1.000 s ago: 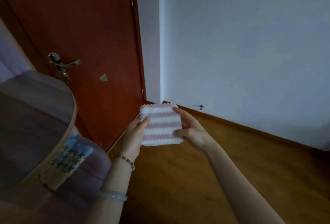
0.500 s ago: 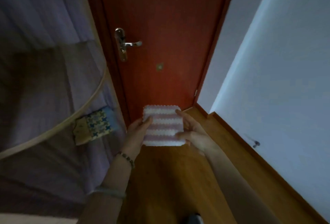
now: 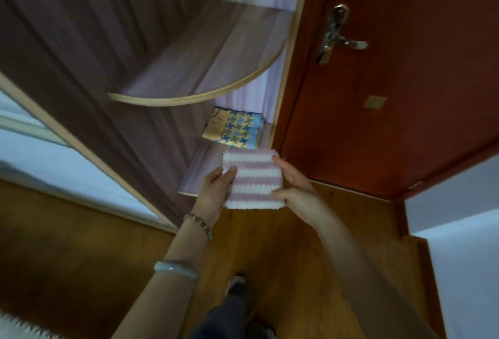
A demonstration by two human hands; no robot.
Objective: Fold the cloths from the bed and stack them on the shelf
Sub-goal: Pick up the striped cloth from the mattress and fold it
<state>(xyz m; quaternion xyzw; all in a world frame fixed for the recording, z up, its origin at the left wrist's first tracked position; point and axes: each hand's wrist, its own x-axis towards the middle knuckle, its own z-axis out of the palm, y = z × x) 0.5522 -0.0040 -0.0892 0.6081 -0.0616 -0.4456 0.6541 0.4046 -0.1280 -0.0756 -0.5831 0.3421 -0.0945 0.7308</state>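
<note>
A folded pink-and-white striped cloth is held flat between both hands over the front edge of the lower shelf. My left hand grips its left edge with the thumb on top. My right hand grips its right edge, thumb on top as well. A folded yellow-and-blue patterned cloth lies further back on that same lower shelf, apart from the striped one.
A rounded upper shelf juts out above the patterned cloth. A red door with a metal handle stands right of the shelf unit. Wooden floor lies below, and my leg and foot show at the bottom.
The view has swung left from the wall and door toward the shelf unit. Both hands keep hold of the striped cloth, which is now at the lower shelf's front edge.
</note>
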